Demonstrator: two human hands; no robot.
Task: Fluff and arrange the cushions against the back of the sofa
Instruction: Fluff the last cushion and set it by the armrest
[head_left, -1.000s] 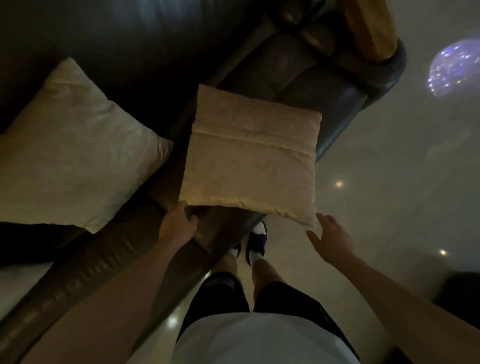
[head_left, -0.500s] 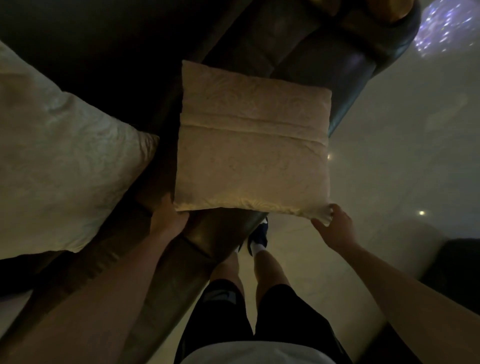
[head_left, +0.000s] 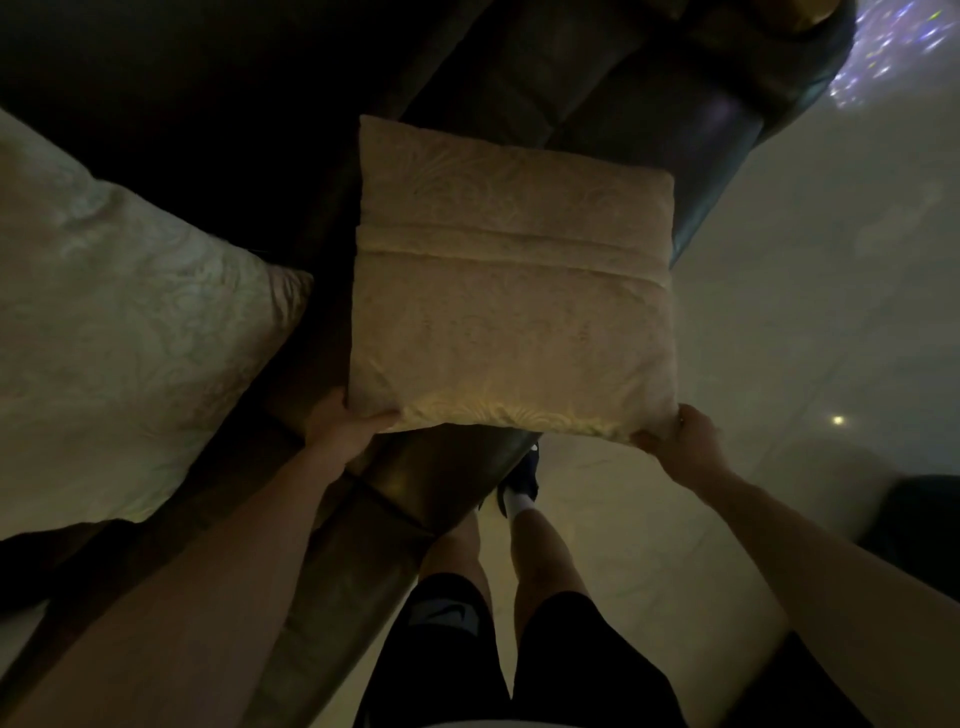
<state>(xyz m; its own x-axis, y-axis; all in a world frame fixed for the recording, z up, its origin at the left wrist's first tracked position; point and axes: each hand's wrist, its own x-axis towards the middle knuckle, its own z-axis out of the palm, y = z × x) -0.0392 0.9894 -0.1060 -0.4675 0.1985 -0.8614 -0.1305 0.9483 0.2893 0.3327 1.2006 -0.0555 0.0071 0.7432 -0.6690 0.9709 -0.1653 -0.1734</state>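
A square beige cushion (head_left: 511, 291) with a horizontal seam lies over the front edge of the dark leather sofa (head_left: 649, 119). My left hand (head_left: 345, 426) grips its near left corner. My right hand (head_left: 683, 439) pinches its near right corner, which overhangs the floor. A second, paler patterned cushion (head_left: 119, 322) rests on the sofa seat to the left, apart from the first one. The room is dim.
The sofa's rounded arm (head_left: 727, 130) curves at the upper right. A pale glossy floor (head_left: 805, 312) spreads to the right with light spots. My legs and a dark shoe (head_left: 519, 483) stand close against the sofa front. A dark object (head_left: 924, 514) sits at the right edge.
My right hand reached in from open air and took the cushion's near right corner. My left hand closed on the near left corner. The view moved closer to the cushion.
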